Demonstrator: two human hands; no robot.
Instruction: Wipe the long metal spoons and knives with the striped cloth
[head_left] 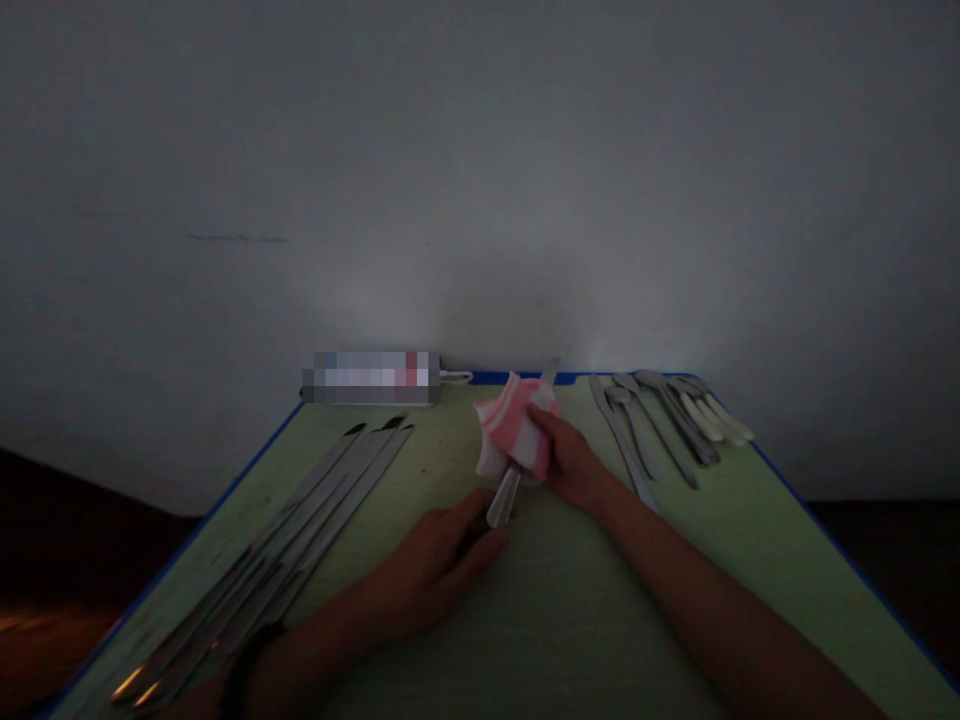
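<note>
My left hand (457, 555) is closed round the handle end of a metal table knife (504, 498), low over the middle of the table. A pink and white cloth (517, 430) is wrapped about the knife's middle, and my right hand (574, 455) grips the cloth with its thumb on top. Past the cloth, the far tip of the knife sticks out toward the wall. The part of the knife inside the cloth is hidden.
Several long metal knives (330, 500) lie side by side on the left of the green table (570, 620). Several spoons (660, 420) and other cutlery, some with white handles (716, 418), lie at the right. A blurred-out box (367, 380) with a white cable (457, 377) stands by the wall.
</note>
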